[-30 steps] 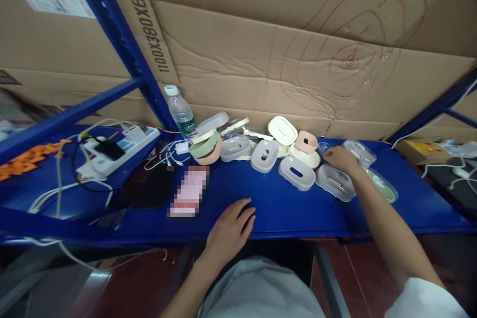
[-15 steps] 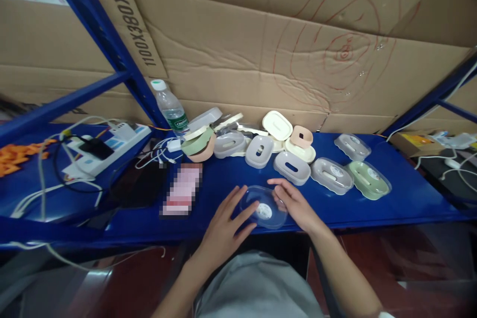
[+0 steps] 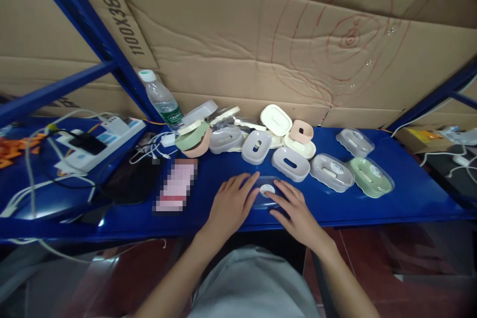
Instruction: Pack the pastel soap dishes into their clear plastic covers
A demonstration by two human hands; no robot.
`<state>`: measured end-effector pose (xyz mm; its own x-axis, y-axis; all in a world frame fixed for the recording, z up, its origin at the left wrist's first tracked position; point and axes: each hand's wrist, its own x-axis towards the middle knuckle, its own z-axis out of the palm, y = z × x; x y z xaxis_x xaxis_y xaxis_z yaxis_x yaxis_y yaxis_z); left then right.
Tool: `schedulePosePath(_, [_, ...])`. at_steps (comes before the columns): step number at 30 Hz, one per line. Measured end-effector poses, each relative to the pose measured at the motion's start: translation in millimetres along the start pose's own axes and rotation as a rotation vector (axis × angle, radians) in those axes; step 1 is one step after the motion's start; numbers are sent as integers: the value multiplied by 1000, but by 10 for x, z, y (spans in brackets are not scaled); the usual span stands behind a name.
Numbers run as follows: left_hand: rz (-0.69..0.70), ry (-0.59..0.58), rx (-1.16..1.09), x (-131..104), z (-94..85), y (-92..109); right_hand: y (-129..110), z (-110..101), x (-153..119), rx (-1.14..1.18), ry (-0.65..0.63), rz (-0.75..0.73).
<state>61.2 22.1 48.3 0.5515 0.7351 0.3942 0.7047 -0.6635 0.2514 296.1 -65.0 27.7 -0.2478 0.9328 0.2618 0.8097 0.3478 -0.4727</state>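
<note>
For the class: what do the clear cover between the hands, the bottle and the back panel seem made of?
Clear cover: probably thin, glossy plastic; the blue tabletop shows through.
Bottle: likely smooth plastic, by its shiny, see-through wall.
Back panel: matte brown cardboard, visibly creased.

1. The blue desk (image 3: 413, 189) bears a clear lid (image 3: 265, 202) near its front edge.
2. Right of it lie two gray boxes (image 3: 331, 172) and a green box (image 3: 370, 177).
3. Left lie a blurred phone (image 3: 177, 186), a power strip (image 3: 104, 146) and orange pieces (image 3: 15, 149).
</note>
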Motion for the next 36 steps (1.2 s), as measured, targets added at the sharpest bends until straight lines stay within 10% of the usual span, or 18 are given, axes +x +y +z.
schedulePosePath(7, [-21, -4, 33, 658, 162, -96, 117, -55, -13, 204, 140, 100])
schedulePosePath(18, [-161, 192, -89, -476, -14, -495, 101, 77, 28, 149, 204, 159])
schedulePosePath(26, [-112, 151, -142, -492, 21, -539, 31, -322, 127, 53, 166, -11])
schedulePosePath(31, [-47, 146, -133, -504, 6, -550, 348, -848, 747, -311, 207, 185])
schedulePosePath(36, [-48, 151, -121, -533, 10, -561, 496, -870, 1191, -502, -26, 353])
